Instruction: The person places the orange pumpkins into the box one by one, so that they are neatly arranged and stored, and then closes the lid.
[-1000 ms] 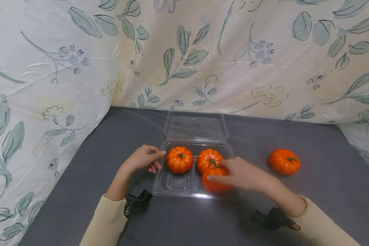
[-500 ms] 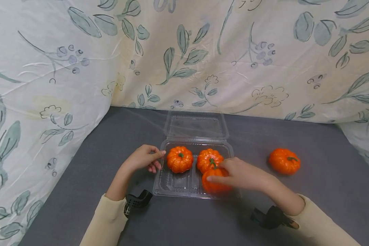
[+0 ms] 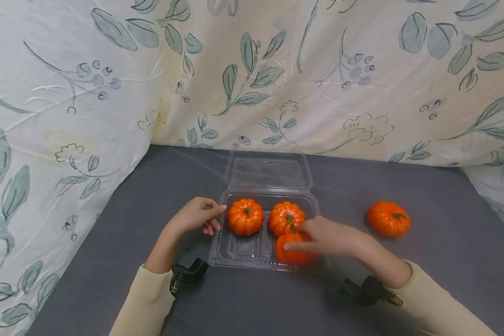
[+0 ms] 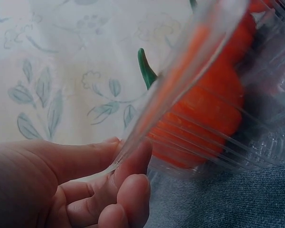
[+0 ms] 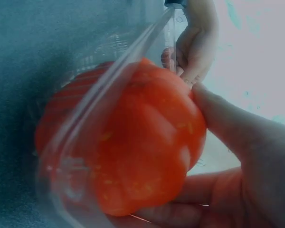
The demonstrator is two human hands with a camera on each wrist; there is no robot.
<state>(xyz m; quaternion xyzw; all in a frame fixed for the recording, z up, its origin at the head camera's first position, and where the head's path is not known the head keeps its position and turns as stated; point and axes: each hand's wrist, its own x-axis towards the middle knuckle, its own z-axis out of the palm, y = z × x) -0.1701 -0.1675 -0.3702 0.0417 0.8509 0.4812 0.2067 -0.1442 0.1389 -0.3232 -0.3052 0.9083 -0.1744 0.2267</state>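
Observation:
A clear plastic container [image 3: 239, 261] lies with its lid [image 3: 269, 170] folded back. Two orange pumpkins, one left [image 3: 245, 217] and one right [image 3: 286, 219], sit in its rear half. My left hand [image 3: 196, 215] pinches the container's left rim between thumb and fingers, as the left wrist view confirms. At the front right of the container, my right hand [image 3: 333, 237] grips a third pumpkin [image 3: 293, 252], thumb on one side and fingers on the other; in the right wrist view this pumpkin [image 5: 147, 142] is partly behind the clear wall.
Another orange pumpkin [image 3: 388, 219] rests on the dark grey table [image 3: 252, 303] to the right of the container. Floral cloth [image 3: 252, 84] hangs behind the table and along its left side.
The pumpkin in my right hand has sunk slightly lower at the container's front right, and its stem is less visible. My left hand stays at the rim.

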